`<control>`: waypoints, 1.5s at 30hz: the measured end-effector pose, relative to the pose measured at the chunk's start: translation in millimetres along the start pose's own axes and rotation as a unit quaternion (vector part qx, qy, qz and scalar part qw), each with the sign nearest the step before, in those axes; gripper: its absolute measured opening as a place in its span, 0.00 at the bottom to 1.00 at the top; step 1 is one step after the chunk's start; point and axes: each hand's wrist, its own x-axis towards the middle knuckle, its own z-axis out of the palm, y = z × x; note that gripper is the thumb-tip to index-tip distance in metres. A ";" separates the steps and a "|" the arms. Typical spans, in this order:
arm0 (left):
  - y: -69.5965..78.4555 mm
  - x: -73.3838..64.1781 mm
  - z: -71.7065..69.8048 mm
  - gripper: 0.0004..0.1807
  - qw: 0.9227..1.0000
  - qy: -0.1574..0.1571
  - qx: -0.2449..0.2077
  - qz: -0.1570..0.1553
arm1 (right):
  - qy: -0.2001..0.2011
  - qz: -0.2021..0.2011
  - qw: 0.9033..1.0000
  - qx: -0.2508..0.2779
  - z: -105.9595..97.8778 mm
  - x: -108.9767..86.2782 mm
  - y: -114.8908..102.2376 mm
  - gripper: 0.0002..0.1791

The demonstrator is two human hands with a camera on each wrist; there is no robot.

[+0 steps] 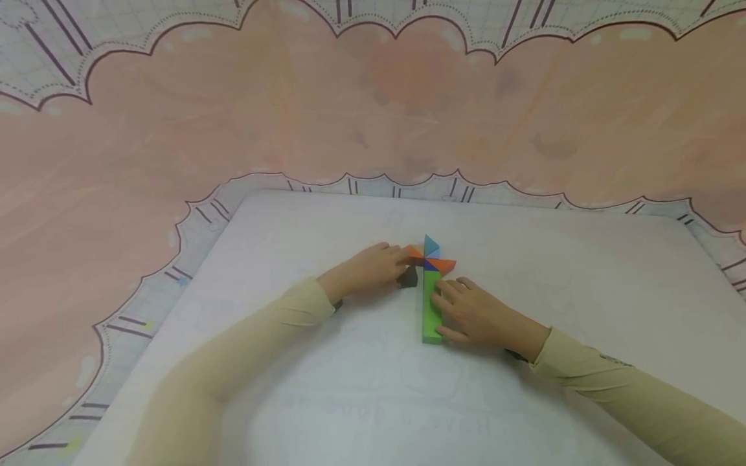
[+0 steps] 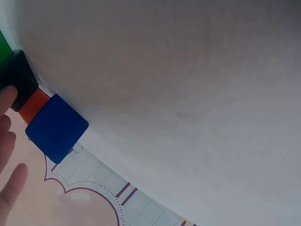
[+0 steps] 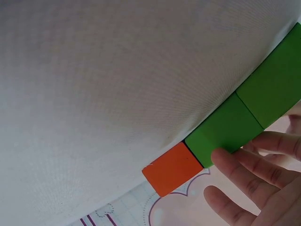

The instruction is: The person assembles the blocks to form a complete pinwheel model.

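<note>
In the head view, colored blocks lie together on a white surface as a pinwheel shape. A long green strip [image 1: 431, 307] forms the stem; the right wrist view shows two green blocks [image 3: 223, 129] end to end, with an orange block [image 3: 172, 169] beyond. Orange triangles [image 1: 444, 266] and blue triangles [image 1: 430, 246] meet at the top. My left hand [image 1: 379, 268] is at the left orange piece, above a dark block [image 1: 408, 278]; its fingertip touches a dark block in the left wrist view, near a blue block [image 2: 57, 128]. My right hand [image 1: 472, 310] rests extended fingers along the strip's right side.
The white table [image 1: 326, 388] carries faint printed lettering near its front. Beyond its far and left edges lies a pinkish cloth [image 1: 350, 110] with a scalloped, patterned border.
</note>
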 end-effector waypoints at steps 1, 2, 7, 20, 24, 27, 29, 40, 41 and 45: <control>0.2 -0.9 -0.7 0.16 1.000 0.003 -0.007 0.006 | 0.001 0.000 1.000 0.000 0.1 -0.1 0.1 0.27; 0.1 -1.5 -1.3 0.15 1.000 0.006 -0.014 0.011 | 0.000 0.000 1.000 0.000 0.1 -0.2 0.1 0.27; -2.9 -2.7 -2.2 0.14 0.999 0.029 -0.009 0.035 | -0.001 0.001 1.000 0.002 1.1 -0.6 0.1 0.27; -7.7 0.3 0.3 0.13 0.996 0.060 0.000 0.066 | 0.005 -0.002 1.000 -0.001 1.4 -1.4 -0.5 0.28; -7.6 0.4 -1.1 0.17 0.997 0.050 -0.004 0.056 | 0.005 -0.002 1.000 -0.003 0.9 -1.5 -0.2 0.27; -7.4 1.4 -0.3 0.20 0.998 0.046 -0.002 0.053 | 0.004 -0.002 1.000 -0.003 0.4 -1.5 0.1 0.27; -7.0 3.1 1.0 0.21 0.998 0.044 0.000 0.048 | 0.001 -0.001 1.000 -0.003 0.3 -1.3 0.2 0.27; -4.8 11.4 2.6 0.24 0.999 0.029 0.006 0.024 | -0.003 -0.001 1.000 -0.005 0.1 -0.9 0.5 0.28; -5.1 11.2 2.1 0.24 0.999 0.027 0.005 0.024 | -0.003 -0.001 1.000 -0.005 0.0 -0.8 0.6 0.28; -6.5 9.5 -2.4 0.24 1.000 0.016 -0.005 0.023 | -0.004 -0.001 1.000 -0.005 -0.1 -0.6 1.3 0.28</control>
